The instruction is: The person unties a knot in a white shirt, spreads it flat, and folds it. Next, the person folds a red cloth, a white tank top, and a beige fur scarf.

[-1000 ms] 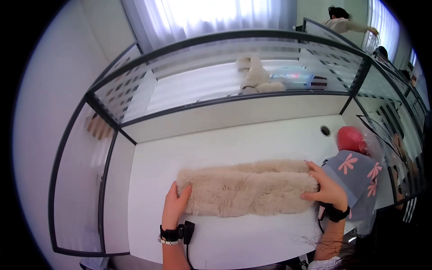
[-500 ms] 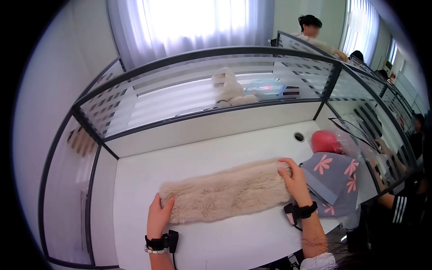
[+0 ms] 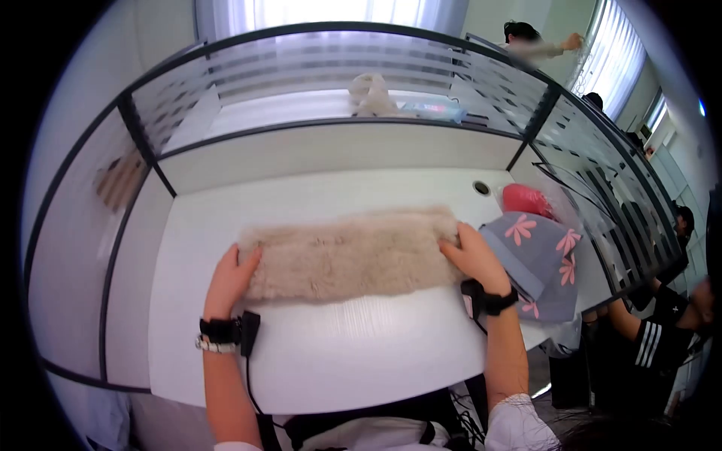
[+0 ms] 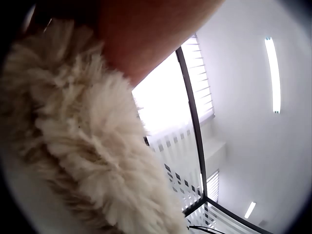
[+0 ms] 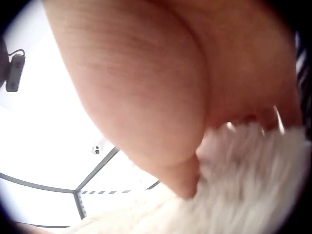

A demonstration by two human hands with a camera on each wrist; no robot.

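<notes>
A fluffy beige scarf (image 3: 350, 255), its long pile slightly blurred in the head view, stretches across the white desk as a wide, flat band. At its left end my left hand (image 3: 229, 279) grips the edge, thumb on the near face and the other fingers hidden behind. My right hand (image 3: 480, 259) holds the opposite end in the same way. Thick fur (image 4: 92, 131) fills the lower left of the left wrist view, beside part of the hand. In the right wrist view, the thumb (image 5: 183, 180) presses into the pale pile.
Right of the scarf lie a grey cloth item with pink flower shapes (image 3: 526, 255) and a red bundle (image 3: 526, 200) in clear plastic. Framed partitions (image 3: 338, 143) enclose the white desk (image 3: 353, 346). Behind them is another desk with a beige plush item (image 3: 371, 94). Other people are at the right.
A second ago a rear fur layer showed above the front one; now the scarf appears as a single band. Both hands keep hold of its ends. The head view has shifted.
</notes>
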